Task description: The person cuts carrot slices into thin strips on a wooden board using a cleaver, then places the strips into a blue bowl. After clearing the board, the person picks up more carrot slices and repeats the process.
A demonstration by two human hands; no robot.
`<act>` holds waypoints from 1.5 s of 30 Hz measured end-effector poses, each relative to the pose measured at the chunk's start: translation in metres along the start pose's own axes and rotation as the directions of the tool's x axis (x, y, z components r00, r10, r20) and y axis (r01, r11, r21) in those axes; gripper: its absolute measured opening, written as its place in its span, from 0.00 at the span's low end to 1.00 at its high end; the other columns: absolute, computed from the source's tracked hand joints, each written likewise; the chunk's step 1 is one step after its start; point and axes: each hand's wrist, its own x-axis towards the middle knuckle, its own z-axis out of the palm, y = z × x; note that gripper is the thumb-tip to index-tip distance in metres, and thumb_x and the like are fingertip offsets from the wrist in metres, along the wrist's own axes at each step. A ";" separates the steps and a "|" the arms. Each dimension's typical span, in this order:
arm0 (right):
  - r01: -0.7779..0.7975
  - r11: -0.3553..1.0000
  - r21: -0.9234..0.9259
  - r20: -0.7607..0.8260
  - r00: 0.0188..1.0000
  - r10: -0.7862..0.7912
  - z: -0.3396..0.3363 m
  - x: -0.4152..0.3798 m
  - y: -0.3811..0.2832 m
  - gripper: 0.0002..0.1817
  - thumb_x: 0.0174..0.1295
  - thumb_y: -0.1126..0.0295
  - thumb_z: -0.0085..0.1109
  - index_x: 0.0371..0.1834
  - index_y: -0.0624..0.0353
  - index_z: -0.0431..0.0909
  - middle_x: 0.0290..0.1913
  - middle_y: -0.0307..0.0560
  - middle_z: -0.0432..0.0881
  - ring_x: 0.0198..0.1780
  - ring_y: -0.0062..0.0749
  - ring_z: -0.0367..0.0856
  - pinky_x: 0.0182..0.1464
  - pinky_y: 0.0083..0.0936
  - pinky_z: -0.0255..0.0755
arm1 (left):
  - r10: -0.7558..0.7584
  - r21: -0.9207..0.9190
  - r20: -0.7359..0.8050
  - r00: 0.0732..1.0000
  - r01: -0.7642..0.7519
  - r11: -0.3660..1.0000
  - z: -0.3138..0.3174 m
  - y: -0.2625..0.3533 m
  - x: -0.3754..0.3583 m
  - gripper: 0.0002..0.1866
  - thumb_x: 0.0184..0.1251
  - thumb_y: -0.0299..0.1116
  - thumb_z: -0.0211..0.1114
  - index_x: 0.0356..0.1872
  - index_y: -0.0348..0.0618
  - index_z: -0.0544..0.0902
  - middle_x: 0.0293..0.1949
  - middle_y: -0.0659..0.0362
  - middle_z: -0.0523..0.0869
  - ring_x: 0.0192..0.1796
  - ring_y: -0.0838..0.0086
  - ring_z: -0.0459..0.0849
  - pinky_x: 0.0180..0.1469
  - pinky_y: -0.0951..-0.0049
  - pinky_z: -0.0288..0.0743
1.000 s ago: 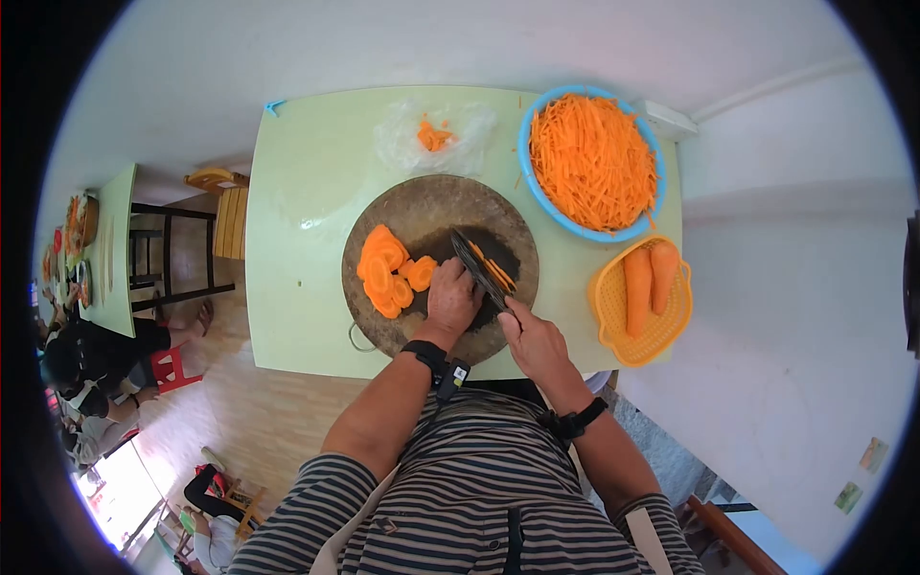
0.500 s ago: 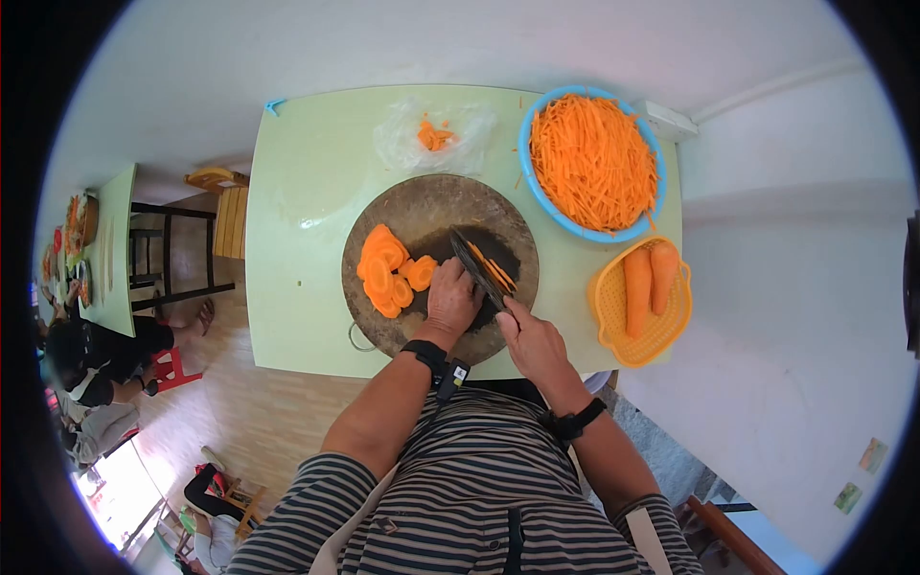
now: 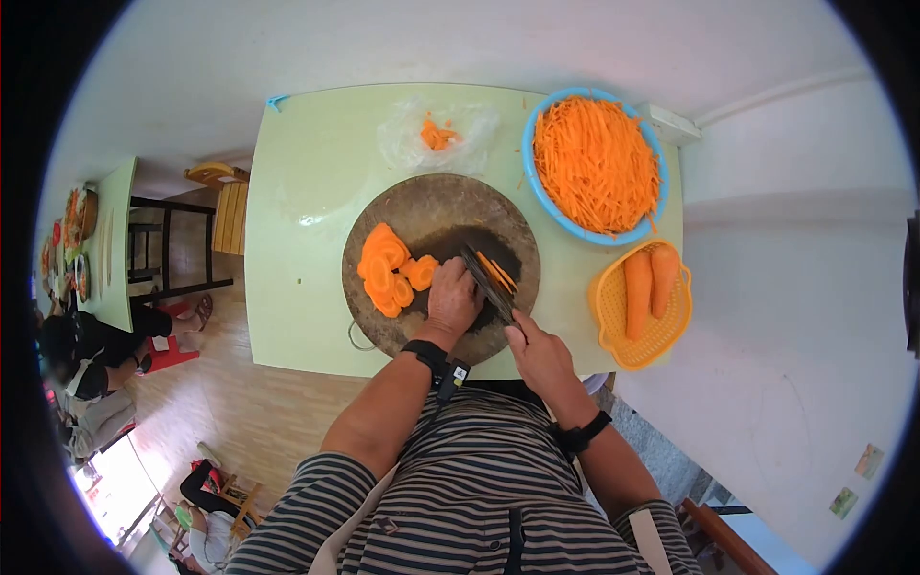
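My right hand (image 3: 543,359) grips the handle of a dark-bladed kitchen knife (image 3: 489,285), its blade standing on edge over the round wooden chopping board (image 3: 441,196). Curled against the blade's left side, my left hand (image 3: 453,297) presses carrot slices down; the hand mostly hides them. Thin carrot strips (image 3: 500,271) lie along the blade's right side. Left of my left hand, a pile of overlapping carrot slices (image 3: 383,268) rests on the board, with a few smaller rounds (image 3: 420,272) close to my fingers.
A blue basin (image 3: 530,177) heaped with carrot shreds stands at the table's back right. Below it, a yellow basket (image 3: 613,350) holds two whole carrots (image 3: 638,292). Carrot bits (image 3: 438,134) lie on a clear plastic bag (image 3: 470,144) behind the board. Other people sit far left.
My right hand and the knife have shifted slightly right and toward me. My left hand stays nearly in place beside the blade.
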 end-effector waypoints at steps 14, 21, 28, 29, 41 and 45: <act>-0.075 0.929 0.363 0.064 0.996 0.056 -0.009 0.026 0.010 0.24 0.78 0.53 0.50 0.63 0.60 0.79 0.46 0.69 0.86 0.50 0.64 0.85 0.53 0.43 0.79 | -0.009 -0.005 -0.093 0.996 0.008 1.000 0.001 0.006 0.004 0.07 0.56 0.25 0.72 0.35 0.40 0.84 0.37 0.53 0.79 0.40 0.56 0.80 0.44 0.60 0.72; 0.025 0.982 0.188 -0.017 1.000 -0.022 -0.002 0.000 0.012 0.25 0.78 0.52 0.49 0.64 0.61 0.77 0.45 0.67 0.87 0.49 0.63 0.86 0.52 0.45 0.79 | -0.016 -0.007 -0.061 0.998 0.016 1.000 0.000 0.003 0.002 0.10 0.51 0.24 0.72 0.35 0.40 0.82 0.36 0.53 0.76 0.41 0.55 0.78 0.44 0.57 0.71; 0.033 0.994 0.107 -0.006 0.999 -0.032 -0.006 -0.014 0.014 0.25 0.77 0.52 0.49 0.65 0.59 0.77 0.45 0.66 0.87 0.47 0.64 0.86 0.50 0.49 0.79 | -0.010 0.001 -0.026 1.000 0.010 1.000 0.000 0.002 0.001 0.14 0.46 0.24 0.72 0.36 0.42 0.79 0.36 0.52 0.73 0.41 0.54 0.77 0.44 0.56 0.70; 0.034 0.994 0.108 -0.005 0.999 -0.033 -0.007 -0.014 0.012 0.25 0.77 0.52 0.49 0.65 0.59 0.77 0.45 0.66 0.87 0.47 0.64 0.86 0.50 0.49 0.79 | -0.011 0.003 -0.026 1.000 0.011 1.000 0.000 0.002 0.002 0.14 0.46 0.24 0.72 0.36 0.42 0.79 0.36 0.52 0.73 0.41 0.54 0.77 0.44 0.56 0.70; 0.020 0.965 0.260 -0.076 0.997 0.000 0.004 0.022 0.005 0.24 0.77 0.51 0.50 0.62 0.57 0.80 0.45 0.67 0.86 0.48 0.66 0.85 0.51 0.49 0.78 | -0.017 0.008 -0.067 0.998 0.017 1.000 0.005 0.002 0.003 0.09 0.53 0.26 0.73 0.32 0.41 0.80 0.34 0.53 0.74 0.40 0.55 0.77 0.43 0.57 0.70; 0.030 0.982 0.188 -0.034 0.999 -0.024 -0.002 0.006 0.008 0.23 0.77 0.53 0.50 0.63 0.58 0.78 0.45 0.68 0.86 0.49 0.65 0.85 0.51 0.49 0.78 | -0.020 0.004 -0.052 0.998 0.020 1.000 0.002 0.004 0.001 0.10 0.53 0.26 0.72 0.33 0.40 0.79 0.35 0.52 0.73 0.40 0.54 0.77 0.44 0.57 0.70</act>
